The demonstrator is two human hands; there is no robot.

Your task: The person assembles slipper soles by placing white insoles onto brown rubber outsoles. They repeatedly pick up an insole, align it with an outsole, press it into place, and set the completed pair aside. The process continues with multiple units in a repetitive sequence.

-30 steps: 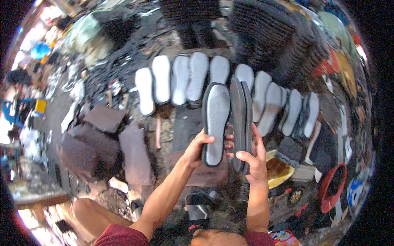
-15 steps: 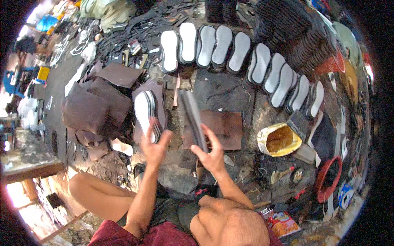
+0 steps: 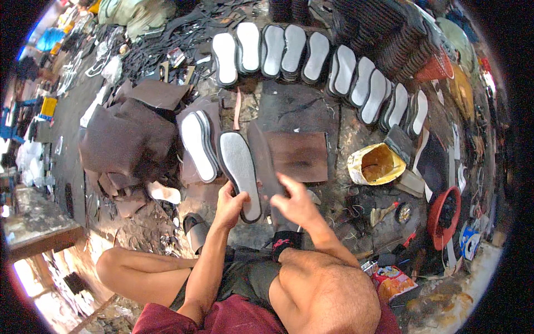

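My left hand (image 3: 229, 206) is closed on the near end of a shoe sole (image 3: 239, 170) with a pale grey top and a black rim, thumb on top. Just to its right, my right hand (image 3: 297, 201) grips a dark, sole-shaped piece (image 3: 261, 146), which is smeared by motion. The two pieces are held side by side above the ground. Left of them, a small stack of white-topped soles (image 3: 196, 147) lies on brown sheet material. A flat brown sheet (image 3: 300, 157) lies on the ground beyond my right hand.
Stacks of pale-topped soles (image 3: 293, 50) form a curved row from far middle to right. A cut-open yellow container (image 3: 397, 164) and a red basin (image 3: 445, 217) stand at right. Crumpled brown sheets (image 3: 128, 139) lie left. Dark stacks (image 3: 370, 28) rise behind; black scraps litter the far left.
My left hand has left the white-topped stack and moved right, now holding a pale-topped sole. My right hand has moved slightly right, with the dark piece now separate beside that sole.
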